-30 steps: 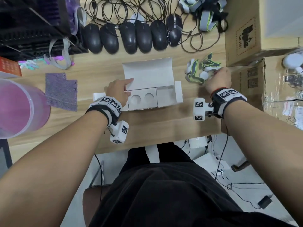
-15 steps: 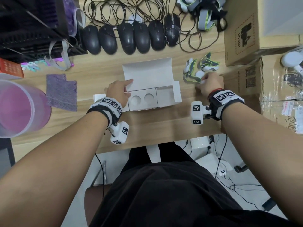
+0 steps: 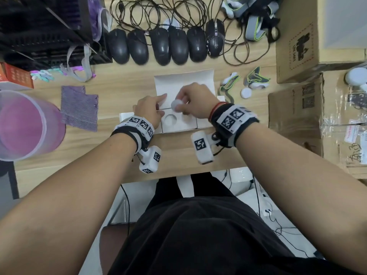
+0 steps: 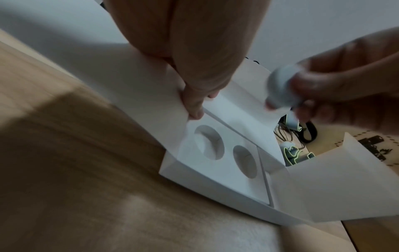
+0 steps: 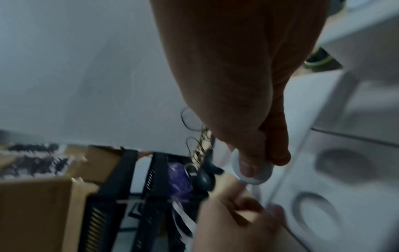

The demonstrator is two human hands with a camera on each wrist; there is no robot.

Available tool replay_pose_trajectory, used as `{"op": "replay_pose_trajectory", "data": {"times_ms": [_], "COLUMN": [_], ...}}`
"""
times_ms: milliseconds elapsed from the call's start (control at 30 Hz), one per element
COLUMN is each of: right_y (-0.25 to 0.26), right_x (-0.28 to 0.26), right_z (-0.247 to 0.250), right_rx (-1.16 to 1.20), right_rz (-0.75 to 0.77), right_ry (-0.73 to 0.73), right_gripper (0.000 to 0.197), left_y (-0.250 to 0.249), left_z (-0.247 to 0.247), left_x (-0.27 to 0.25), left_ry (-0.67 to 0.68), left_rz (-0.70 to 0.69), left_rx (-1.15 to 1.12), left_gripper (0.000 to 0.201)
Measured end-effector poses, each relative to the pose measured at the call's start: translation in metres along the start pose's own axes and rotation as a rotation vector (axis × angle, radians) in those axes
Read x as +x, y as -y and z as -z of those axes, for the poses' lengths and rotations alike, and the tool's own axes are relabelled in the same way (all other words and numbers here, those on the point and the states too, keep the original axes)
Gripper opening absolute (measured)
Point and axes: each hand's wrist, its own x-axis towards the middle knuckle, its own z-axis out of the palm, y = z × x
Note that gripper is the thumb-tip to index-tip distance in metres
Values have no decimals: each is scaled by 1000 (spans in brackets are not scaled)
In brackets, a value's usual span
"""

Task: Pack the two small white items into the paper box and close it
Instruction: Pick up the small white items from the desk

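Six black mice [image 3: 160, 48] line the bench's far edge. Two small white items: one [image 3: 176, 105] in hand, one [image 3: 246, 93] on the bench. One paper box [image 3: 178, 127] with two round wells.

Six black mice [image 3: 166, 46] lay in a row at the desk's [image 3: 111, 155] far edge, their cables [image 3: 151, 12] tangled behind them. A pink tub [image 3: 23, 126] and purple cloth [image 3: 79, 108] sat left; cardboard boxes [image 3: 297, 42] stood right.
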Motion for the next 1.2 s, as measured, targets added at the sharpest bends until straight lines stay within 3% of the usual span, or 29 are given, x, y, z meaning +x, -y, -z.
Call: {"op": "replay_pose_trajectory", "data": {"times_ms": [233,367,667,733,833,967,1067,1200], "right_y": [-11,-9,-13,-12,-25,-81,-127,-157], "right_x": [10,14,19,20,23,21,13,3], "right_z": [-64,-71,-68,-50,-8,44,52,40], "right_rx": [-75,-35,-77,-46,17,-36,-75,-133], "right_rz": [-79,-81,-83,-91,-139,-382,-580,-633], "right_ry": [38,8,-36,-124,-392,-660,-566,-449], "right_gripper": [20,29,21,19,10,17,23,26], "left_y": [13,15,12,12,12,4,1,-2], "left_z": [-1,-2,4,4,7,9,6,0], "left_x": [-1,-3,-1,-1,1,5,7,8], "left_ry": [5,13,31,29,25,43,49,58], "left_rz": [-10,-16,-29,-29,-23,-5,-8,-2], "left_rx": [-41,-47,-28,-31,-48,-43,-47,-45], "left_gripper": [59,60,60,59,57,56,57,57]}}
